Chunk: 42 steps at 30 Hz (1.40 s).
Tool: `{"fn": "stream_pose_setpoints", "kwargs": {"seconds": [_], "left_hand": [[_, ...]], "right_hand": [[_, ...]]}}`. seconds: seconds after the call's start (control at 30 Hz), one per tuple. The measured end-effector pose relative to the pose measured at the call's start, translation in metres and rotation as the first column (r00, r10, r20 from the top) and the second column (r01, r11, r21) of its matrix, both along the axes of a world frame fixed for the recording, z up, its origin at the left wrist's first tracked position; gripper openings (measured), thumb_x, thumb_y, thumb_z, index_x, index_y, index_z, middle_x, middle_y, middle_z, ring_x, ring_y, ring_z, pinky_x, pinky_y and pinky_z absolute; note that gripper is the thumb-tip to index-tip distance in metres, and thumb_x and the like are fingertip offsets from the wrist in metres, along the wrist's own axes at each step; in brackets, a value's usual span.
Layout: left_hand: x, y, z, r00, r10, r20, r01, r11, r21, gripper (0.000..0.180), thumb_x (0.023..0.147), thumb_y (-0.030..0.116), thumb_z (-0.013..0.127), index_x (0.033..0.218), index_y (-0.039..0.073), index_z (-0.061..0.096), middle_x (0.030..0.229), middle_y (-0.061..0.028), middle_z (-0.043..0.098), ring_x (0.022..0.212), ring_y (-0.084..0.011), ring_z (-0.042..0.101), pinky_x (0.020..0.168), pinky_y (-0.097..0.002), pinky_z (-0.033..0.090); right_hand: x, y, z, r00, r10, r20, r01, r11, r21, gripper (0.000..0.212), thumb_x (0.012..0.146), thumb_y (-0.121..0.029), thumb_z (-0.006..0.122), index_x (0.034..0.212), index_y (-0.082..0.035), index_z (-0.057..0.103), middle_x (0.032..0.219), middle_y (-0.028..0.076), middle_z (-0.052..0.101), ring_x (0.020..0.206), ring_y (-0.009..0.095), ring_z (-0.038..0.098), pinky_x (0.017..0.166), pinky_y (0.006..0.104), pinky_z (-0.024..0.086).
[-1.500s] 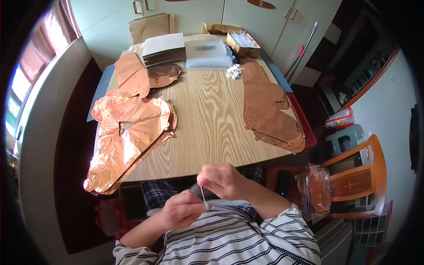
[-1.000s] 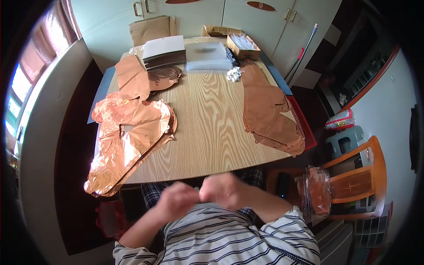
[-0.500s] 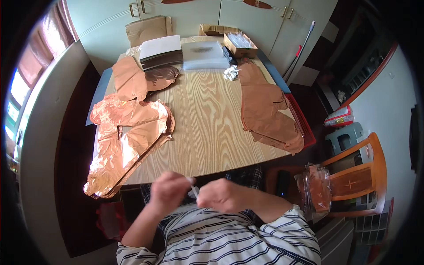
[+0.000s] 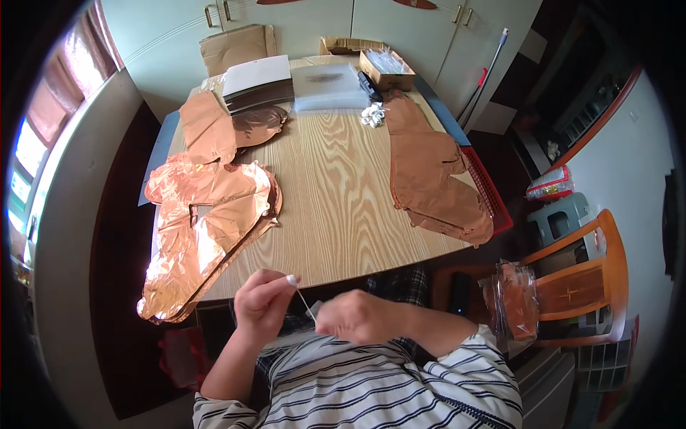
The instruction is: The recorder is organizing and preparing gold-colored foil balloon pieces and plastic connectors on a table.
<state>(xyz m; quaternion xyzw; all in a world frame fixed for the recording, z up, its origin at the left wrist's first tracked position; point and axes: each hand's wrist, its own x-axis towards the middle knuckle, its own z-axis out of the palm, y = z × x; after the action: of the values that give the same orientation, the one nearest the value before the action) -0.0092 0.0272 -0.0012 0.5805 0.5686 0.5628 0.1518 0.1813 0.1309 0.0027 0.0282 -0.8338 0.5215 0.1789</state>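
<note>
In front of my body, below the table's near edge, a thin white string (image 4: 305,299) is drawn taut between my two hands. My left hand (image 4: 261,306) is closed, pinching a small white wad (image 4: 291,280) at the string's upper end. The lower end runs into the closed fingers of my right hand (image 4: 355,317), which is slightly blurred. Flat copper-coloured foil balloons (image 4: 211,196) lie piled on the table's left side, nearest my left hand. Another pile of copper foil balloons (image 4: 429,171) lies along the right side, matte side up.
Toward the far edge of the wooden table (image 4: 329,207) are a stack of white-topped sheets (image 4: 257,77), clear plastic bags (image 4: 329,89), a cardboard box (image 4: 386,69) and a small white bundle (image 4: 372,114). A wooden chair (image 4: 575,286) holding bagged copper foil (image 4: 516,300) stands at right.
My left hand has shifted slightly left and up, away from the right hand. More of the white string now shows between them. The piles on the table look the same.
</note>
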Motion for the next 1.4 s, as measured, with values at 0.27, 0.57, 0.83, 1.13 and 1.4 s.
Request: {"fn": "stream_pose_setpoints", "kwargs": {"seconds": [0.27, 0.57, 0.83, 1.13, 1.4], "left_hand": [[0.004, -0.009, -0.003, 0.997, -0.075, 0.027, 0.074, 0.996, 0.039, 0.02, 0.078, -0.009, 0.067, 0.094, 0.003, 0.072, 0.082, -0.0072, 0.066, 0.068, -0.0183, 0.064, 0.064, -0.0305, 0.052], [0.0, -0.005, -0.002, 0.993, -0.11, -0.029, 0.11, 0.994, -0.024, 0.025, 0.076, -0.007, 0.071, 0.099, 0.003, 0.071, 0.085, -0.0092, 0.064, 0.072, -0.0226, 0.062, 0.065, -0.0287, 0.052], [0.01, -0.011, 0.001, 0.996, -0.04, -0.076, 0.045, 0.997, 0.069, 0.021, 0.075, -0.008, 0.069, 0.092, 0.003, 0.07, 0.084, -0.0087, 0.065, 0.066, -0.0231, 0.062, 0.062, -0.0322, 0.052], [0.012, -0.01, -0.002, 0.997, -0.07, 0.036, 0.072, 0.996, -0.055, 0.023, 0.075, -0.006, 0.066, 0.094, 0.005, 0.072, 0.085, -0.0088, 0.067, 0.074, -0.0229, 0.065, 0.067, -0.0305, 0.054], [0.013, 0.0, -0.003, 0.98, -0.192, 0.058, 0.194, 0.981, -0.016, 0.025, 0.078, -0.009, 0.067, 0.1, 0.003, 0.072, 0.083, -0.0076, 0.064, 0.073, -0.0201, 0.064, 0.065, -0.0282, 0.052]], "right_hand": [[-0.004, 0.004, -0.004, 0.993, -0.02, -0.116, 0.024, 0.999, 0.034, 0.018, 0.096, -0.015, 0.058, 0.082, -0.004, 0.057, 0.07, 0.01, 0.054, 0.063, 0.028, 0.059, 0.057, 0.0355, 0.047], [-0.001, 0.002, -0.004, 0.997, -0.042, -0.06, 0.046, 0.996, 0.075, 0.016, 0.095, -0.017, 0.059, 0.084, -0.005, 0.058, 0.073, 0.01, 0.057, 0.065, 0.027, 0.059, 0.063, 0.0342, 0.048], [-0.007, 0.002, -0.006, 0.987, -0.094, -0.127, 0.104, 0.992, 0.077, 0.023, 0.099, -0.019, 0.054, 0.081, -0.004, 0.056, 0.07, 0.01, 0.053, 0.062, 0.029, 0.055, 0.057, 0.0348, 0.045], [-0.001, 0.001, -0.006, 0.992, -0.117, -0.04, 0.12, 0.99, 0.079, 0.023, 0.099, -0.023, 0.054, 0.083, -0.006, 0.056, 0.074, 0.01, 0.056, 0.069, 0.028, 0.058, 0.064, 0.0379, 0.047], [-0.003, 0.002, -0.03, 0.976, -0.213, -0.038, 0.21, 0.975, -0.071, 0.018, 0.096, -0.017, 0.059, 0.085, -0.003, 0.055, 0.073, 0.01, 0.054, 0.061, 0.028, 0.055, 0.057, 0.0348, 0.044]]}}
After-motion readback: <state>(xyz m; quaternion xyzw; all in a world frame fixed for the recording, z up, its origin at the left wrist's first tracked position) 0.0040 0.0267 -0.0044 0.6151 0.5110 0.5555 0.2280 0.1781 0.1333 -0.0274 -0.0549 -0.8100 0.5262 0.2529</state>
